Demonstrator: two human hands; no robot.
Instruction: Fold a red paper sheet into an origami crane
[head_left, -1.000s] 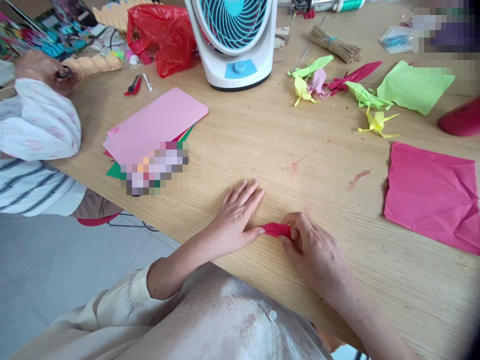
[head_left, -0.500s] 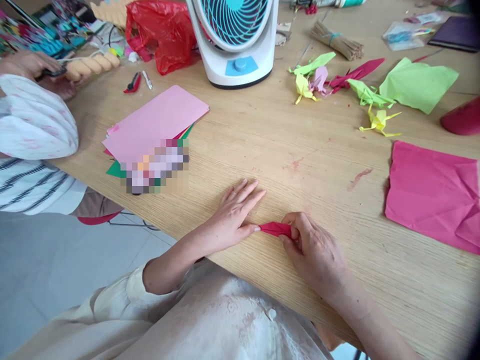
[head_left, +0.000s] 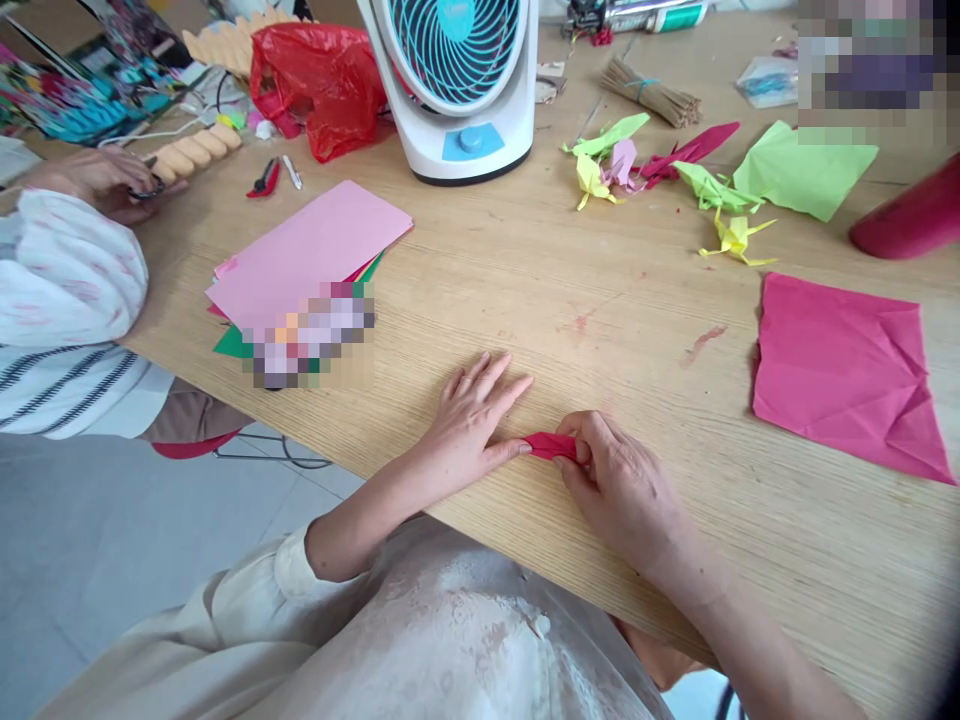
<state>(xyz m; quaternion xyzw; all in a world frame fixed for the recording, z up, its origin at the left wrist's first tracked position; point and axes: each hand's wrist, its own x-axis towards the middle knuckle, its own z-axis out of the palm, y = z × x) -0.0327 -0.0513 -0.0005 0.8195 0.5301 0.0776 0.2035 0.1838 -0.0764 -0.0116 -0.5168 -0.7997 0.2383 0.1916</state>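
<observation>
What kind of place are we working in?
Probably a craft workroom, though whether home or shop I can't tell: folded paper figures and a stack of coloured paper lie on the table, and the right hand pinches a folded pink piece.

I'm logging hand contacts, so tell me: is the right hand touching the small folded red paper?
Touching. The head view shows it: the right hand pinches the right-hand end of the small folded red paper.

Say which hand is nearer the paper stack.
Left. The left hand is spread to the right of the paper stack; the right hand is farther right, pinching folded red paper.
</observation>
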